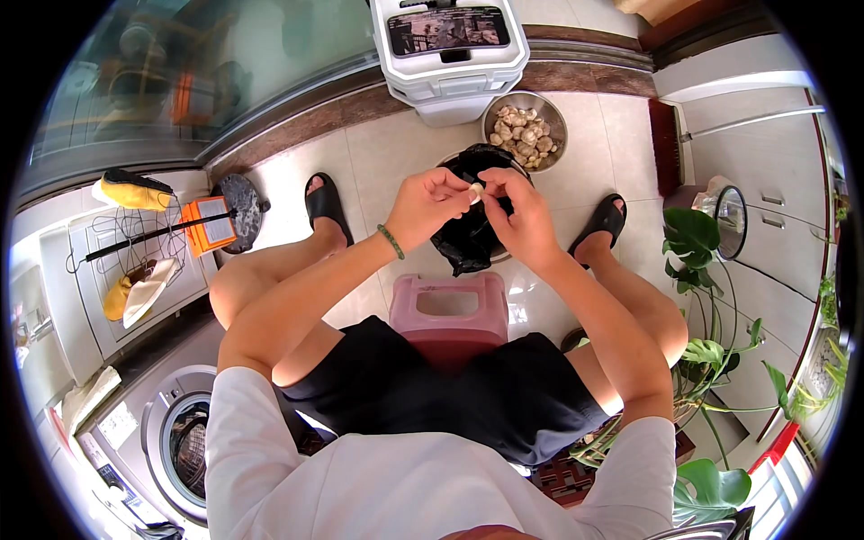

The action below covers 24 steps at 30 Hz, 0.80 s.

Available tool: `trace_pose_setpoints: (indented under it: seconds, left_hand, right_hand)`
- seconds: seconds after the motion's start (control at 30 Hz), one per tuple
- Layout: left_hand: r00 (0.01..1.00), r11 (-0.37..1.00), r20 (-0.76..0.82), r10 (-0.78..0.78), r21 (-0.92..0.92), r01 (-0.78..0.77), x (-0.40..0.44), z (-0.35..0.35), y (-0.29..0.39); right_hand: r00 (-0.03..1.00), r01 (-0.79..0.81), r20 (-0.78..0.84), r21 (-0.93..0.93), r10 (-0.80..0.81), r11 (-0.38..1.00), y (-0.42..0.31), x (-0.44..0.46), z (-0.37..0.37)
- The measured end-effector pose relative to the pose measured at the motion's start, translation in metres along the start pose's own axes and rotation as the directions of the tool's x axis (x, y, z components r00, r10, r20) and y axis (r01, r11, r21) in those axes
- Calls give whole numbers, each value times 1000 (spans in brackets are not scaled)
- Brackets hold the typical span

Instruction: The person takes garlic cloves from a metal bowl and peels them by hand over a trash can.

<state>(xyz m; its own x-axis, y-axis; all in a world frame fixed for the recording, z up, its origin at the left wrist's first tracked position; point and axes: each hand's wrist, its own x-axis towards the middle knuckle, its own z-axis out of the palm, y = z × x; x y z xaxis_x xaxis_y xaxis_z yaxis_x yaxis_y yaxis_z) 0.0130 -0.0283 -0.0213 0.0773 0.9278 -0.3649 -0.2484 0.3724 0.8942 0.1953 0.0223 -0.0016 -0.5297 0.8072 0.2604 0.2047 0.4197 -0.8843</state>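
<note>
My left hand, with a green bead bracelet on its wrist, pinches a small pale garlic clove between thumb and fingertips. From the other side, my right hand has its thumb and fingers closed on the same clove. Both hands are over a bin lined with a black plastic bag, whose inside is mostly hidden and dark. Just beyond it on the floor, a metal bowl holds several garlic bulbs.
A white box with a phone on top stands ahead. A pink plastic stool is between my legs. A washing machine stands at left, with a wire rack of shoes above. Leafy plants and white cabinets line the right.
</note>
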Motion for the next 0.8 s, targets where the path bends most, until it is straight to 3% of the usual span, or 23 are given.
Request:
trace_pose_setpoints:
  seconds: [0.03, 0.1, 0.4, 0.6, 0.67, 0.8]
  left_hand:
    - [1000, 1000, -1, -1, 0, 1, 0, 0, 2]
    - [986, 983, -8, -165, -84, 164, 0, -1, 6]
    - [949, 935, -40, -313, -188, 300, 3, -5, 8]
    - [955, 914, 8, -298, -286, 288, 6, -11, 1]
    - [956, 913, 31, -293, -287, 289, 7, -13, 0]
    - [967, 937, 48, -251, -239, 255, 7, -8, 6]
  right_hand:
    - [1000, -9, 5, 20, 9, 1000, -2, 0, 0]
    - [1000, -19, 11, 42, 18, 999, -2, -1, 1]
    - [994, -80, 79, 48, 76, 996, 0, -7, 2]
    - [987, -130, 109, 146, 115, 981, 4, -12, 3]
    - [973, -216, 125, 221, 192, 951, 8, -13, 2]
    - [973, -232, 76, 230, 220, 945, 12, -10, 1]
